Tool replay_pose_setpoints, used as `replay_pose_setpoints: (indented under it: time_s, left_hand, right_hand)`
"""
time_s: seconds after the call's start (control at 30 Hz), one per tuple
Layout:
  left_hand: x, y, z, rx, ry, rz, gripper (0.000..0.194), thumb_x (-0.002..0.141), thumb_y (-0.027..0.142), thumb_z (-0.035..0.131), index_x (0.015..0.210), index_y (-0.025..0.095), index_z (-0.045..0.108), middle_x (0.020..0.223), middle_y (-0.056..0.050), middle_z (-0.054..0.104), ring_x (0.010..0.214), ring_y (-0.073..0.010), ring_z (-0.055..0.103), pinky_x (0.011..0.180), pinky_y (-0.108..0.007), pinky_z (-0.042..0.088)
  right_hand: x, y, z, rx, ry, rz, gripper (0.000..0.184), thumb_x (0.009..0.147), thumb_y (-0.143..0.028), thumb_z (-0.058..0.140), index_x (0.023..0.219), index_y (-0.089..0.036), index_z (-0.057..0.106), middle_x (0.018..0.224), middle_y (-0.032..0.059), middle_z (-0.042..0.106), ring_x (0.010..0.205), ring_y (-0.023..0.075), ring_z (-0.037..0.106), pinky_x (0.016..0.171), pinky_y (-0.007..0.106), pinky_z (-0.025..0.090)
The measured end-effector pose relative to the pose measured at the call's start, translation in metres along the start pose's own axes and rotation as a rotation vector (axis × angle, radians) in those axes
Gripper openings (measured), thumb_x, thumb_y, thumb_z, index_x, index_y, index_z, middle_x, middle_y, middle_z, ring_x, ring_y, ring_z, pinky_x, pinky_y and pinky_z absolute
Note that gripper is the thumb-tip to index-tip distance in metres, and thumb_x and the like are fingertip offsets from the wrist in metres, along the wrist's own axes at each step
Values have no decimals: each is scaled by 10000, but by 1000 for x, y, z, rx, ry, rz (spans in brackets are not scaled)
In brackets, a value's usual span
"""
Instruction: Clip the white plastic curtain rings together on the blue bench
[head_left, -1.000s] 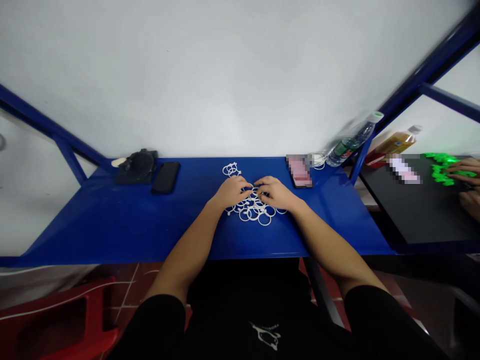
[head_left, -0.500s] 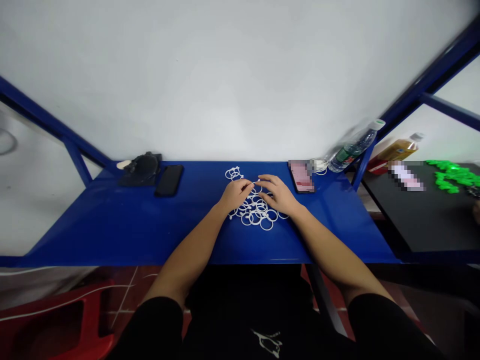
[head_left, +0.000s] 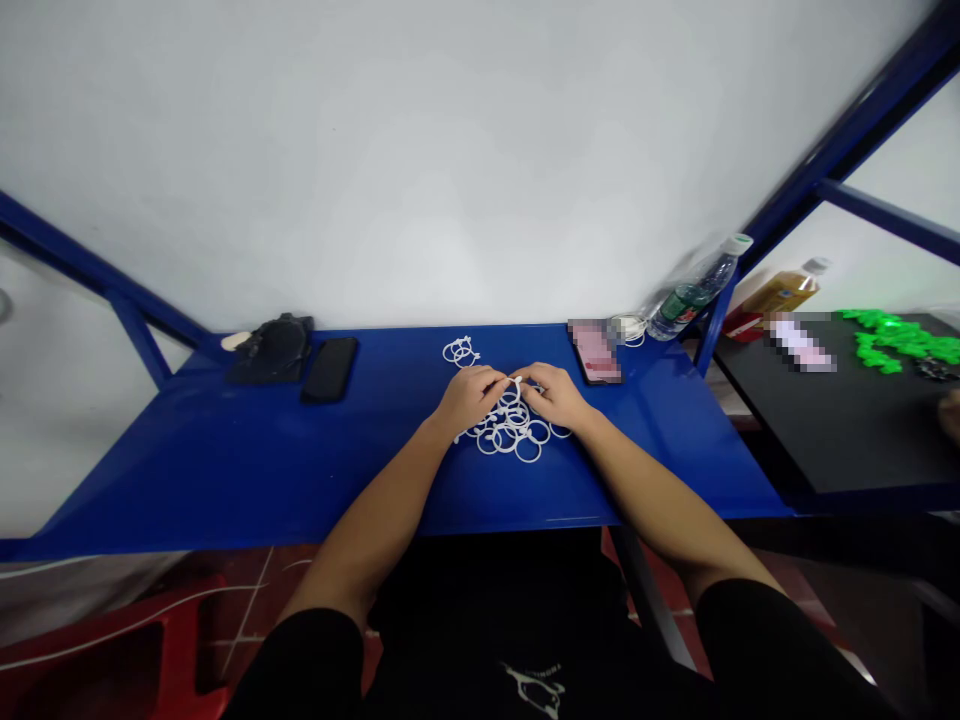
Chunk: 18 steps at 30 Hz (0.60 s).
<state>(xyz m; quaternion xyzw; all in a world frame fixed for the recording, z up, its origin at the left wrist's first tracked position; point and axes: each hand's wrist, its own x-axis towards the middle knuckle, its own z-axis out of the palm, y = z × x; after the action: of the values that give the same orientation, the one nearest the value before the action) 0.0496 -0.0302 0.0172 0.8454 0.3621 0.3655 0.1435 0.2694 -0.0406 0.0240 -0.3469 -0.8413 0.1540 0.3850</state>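
Observation:
Above a loose pile of thin white plastic rings with small end knobs, my two hands come close together. My left hand pinches a white plastic ring between thumb and fingertips. On the other side, my right hand closes its thumb and fingers on that same ring, whose knobbed end shows between the hands. Much of the held ring is hidden or blends with the pile. Beyond my left hand, a few similar rings lie apart near the wall.
On the blue table are a black phone and a dark bag at left. A lit phone, a white cable and a clear bottle stand right. Green pieces lie on a black table.
My right hand's fingers have curled in from a more spread pose and drawn nearer my left fingertips. The ring's knobbed end now stands up between them. The view has shifted slightly.

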Motion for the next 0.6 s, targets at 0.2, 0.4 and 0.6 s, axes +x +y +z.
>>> replay_pose_setpoints:
  time_s: [0.2,0.4,0.6]
  left_hand:
    - [0,0,0,38,21,-18,266,1039,312,534,903,208,737,793,-28,724,770,-173,660,766,-341,476]
    - [-1,1,2,119,67,8,291,1030,336,556,834,200,722,743,-26,710,726,-169,642,748,-346,458]
    - [-2,1,3,133,57,59,306,1036,341,549,812,203,706,741,-27,706,725,-166,639,751,-344,459]
  right_hand:
    - [-1,2,-1,8,-26,-9,205,1003,-339,540,1009,-217,705,922,69,754,854,227,688,801,371,543]
    - [-1,-1,0,10,-9,49,259,1051,-384,492,1065,-211,685,936,66,749,857,219,694,801,355,529]
    - [0,-2,1,7,-31,66,238,1054,-312,452,1050,-216,670,939,58,745,864,211,697,792,332,520]
